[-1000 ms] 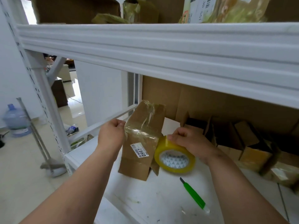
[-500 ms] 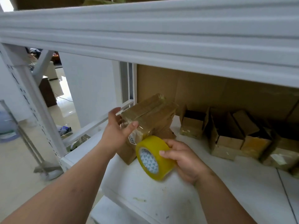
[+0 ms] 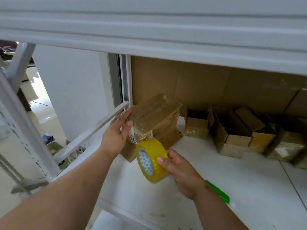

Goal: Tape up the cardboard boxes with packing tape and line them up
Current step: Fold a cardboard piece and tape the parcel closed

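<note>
A small taped cardboard box (image 3: 157, 117) stands on the white shelf (image 3: 240, 183), near its back left corner. My left hand (image 3: 117, 131) holds the box's left side, thumb across its taped front and fingers behind it. A white label shows below the thumb. My right hand (image 3: 178, 170) grips a yellow roll of packing tape (image 3: 150, 160) just in front of the box. A stretch of clear tape runs from the roll up to the box.
A row of small cardboard boxes (image 3: 232, 131), some with open flaps, lines the back of the shelf to the right. A green cutter (image 3: 219, 193) lies behind my right wrist. The upper shelf beam (image 3: 149, 30) hangs low overhead. The rack post (image 3: 25, 123) stands at left.
The box went from upright in both hands to tipped back toward the shelf's rear. My right hand pulled the tape roll down and toward me. My left hand shifted to the box's left side.
</note>
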`<state>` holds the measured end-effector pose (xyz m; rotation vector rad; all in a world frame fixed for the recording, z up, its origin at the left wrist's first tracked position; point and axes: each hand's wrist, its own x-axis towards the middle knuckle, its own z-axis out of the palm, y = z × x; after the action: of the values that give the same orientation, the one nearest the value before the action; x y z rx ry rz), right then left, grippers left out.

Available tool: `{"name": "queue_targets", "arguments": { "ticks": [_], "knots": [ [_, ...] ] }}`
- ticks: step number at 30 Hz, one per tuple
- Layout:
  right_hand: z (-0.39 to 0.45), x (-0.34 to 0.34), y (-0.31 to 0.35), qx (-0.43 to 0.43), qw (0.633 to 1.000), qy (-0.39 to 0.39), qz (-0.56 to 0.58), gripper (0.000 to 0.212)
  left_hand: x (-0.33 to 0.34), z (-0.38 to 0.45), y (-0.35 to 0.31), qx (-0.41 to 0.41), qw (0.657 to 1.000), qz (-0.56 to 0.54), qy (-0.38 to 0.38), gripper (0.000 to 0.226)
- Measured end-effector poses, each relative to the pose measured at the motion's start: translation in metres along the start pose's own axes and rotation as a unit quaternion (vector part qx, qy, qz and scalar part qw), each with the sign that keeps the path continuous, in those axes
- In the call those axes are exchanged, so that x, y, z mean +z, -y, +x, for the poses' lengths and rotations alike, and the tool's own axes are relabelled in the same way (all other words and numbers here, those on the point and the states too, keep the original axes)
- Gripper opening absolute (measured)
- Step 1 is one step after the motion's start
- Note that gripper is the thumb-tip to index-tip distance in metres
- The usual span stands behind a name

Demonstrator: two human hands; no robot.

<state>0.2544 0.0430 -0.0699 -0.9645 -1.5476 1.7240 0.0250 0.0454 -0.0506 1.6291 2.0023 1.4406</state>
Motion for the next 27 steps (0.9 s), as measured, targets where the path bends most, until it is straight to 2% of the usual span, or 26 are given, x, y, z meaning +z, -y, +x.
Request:
{"name": "queue_targets", "arguments": {
  "ticks": [2,4,7,9,12,15,17,23,26,27],
  "knots": [
    [0.004,0.009,-0.002,-0.006,0.999,-0.015,-0.029,0.041,-0.001,0.004,-0.003,-0.021,0.999,-0.022,0.011,0.049],
    [0.006,0.014,0.000,-0.020,0.998,-0.023,-0.046,0.035,-0.003,0.007,-0.012,-0.041,0.996,-0.056,0.057,0.063],
    [0.008,0.017,0.002,-0.026,0.999,-0.022,-0.030,0.035,-0.006,0.012,-0.021,-0.025,0.988,-0.002,0.155,0.116],
    [0.007,0.018,0.000,-0.023,0.999,-0.012,-0.028,0.040,-0.009,0.018,-0.024,-0.013,0.979,0.049,0.196,0.134],
    [0.005,0.018,-0.003,-0.021,1.000,0.011,0.015,0.041,-0.012,0.029,-0.030,0.006,0.980,0.093,0.178,0.134],
    [-0.002,0.011,0.003,-0.037,0.997,0.044,0.052,0.059,-0.019,0.038,-0.038,0.028,0.979,0.130,0.153,0.126],
    [-0.011,0.003,0.012,-0.055,0.995,0.061,0.050,0.063,-0.028,0.045,-0.045,0.024,0.979,0.117,0.162,0.124],
    [-0.040,0.005,0.038,-0.075,0.989,0.124,0.015,0.043,-0.046,0.059,-0.062,0.011,0.973,0.021,0.228,0.124],
    [-0.045,0.015,0.029,-0.050,0.996,0.068,-0.043,0.017,-0.047,0.064,-0.055,-0.023,0.978,-0.038,0.204,0.123],
    [-0.045,0.018,0.021,-0.029,0.996,0.047,-0.066,0.016,-0.047,0.063,-0.052,-0.034,0.975,-0.051,0.215,0.125]
  ]
}}
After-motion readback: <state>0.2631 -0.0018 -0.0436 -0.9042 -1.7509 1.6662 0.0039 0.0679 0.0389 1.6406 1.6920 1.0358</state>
